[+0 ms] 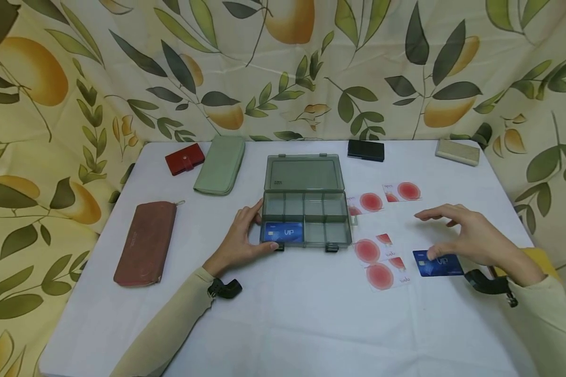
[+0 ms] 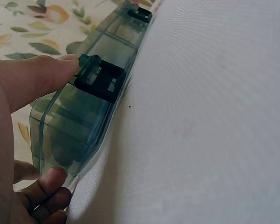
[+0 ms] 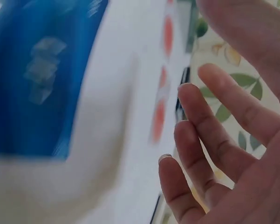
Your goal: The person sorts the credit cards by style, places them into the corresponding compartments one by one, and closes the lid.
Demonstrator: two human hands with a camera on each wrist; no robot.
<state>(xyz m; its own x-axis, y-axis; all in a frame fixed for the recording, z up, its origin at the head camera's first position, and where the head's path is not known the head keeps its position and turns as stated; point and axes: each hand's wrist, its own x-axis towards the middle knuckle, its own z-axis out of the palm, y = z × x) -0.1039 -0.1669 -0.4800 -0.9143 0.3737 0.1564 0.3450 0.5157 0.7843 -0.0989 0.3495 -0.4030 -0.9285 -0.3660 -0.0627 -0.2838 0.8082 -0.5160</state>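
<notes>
A clear grey compartment box (image 1: 306, 220) lies open at the table's middle, lid (image 1: 304, 173) back, with a blue VIP card (image 1: 284, 232) in its near-left compartment. My left hand (image 1: 245, 238) grips the box's near-left corner (image 2: 70, 140), thumb by the black latch (image 2: 100, 81). My right hand (image 1: 471, 235) hovers open, fingers spread, just above a second blue card (image 1: 437, 264) that lies flat on the white cloth; that card (image 3: 42, 74) is blurred in the right wrist view. Several white cards with red circles (image 1: 382, 262) lie between box and right hand.
A brown pouch (image 1: 146, 243) lies at the left, a red wallet (image 1: 185, 158) and green wallet (image 1: 220, 165) at the back left. A black case (image 1: 366, 150) and a beige case (image 1: 457, 152) sit at the back right. A leaf-print curtain (image 1: 283, 63) hangs behind the table.
</notes>
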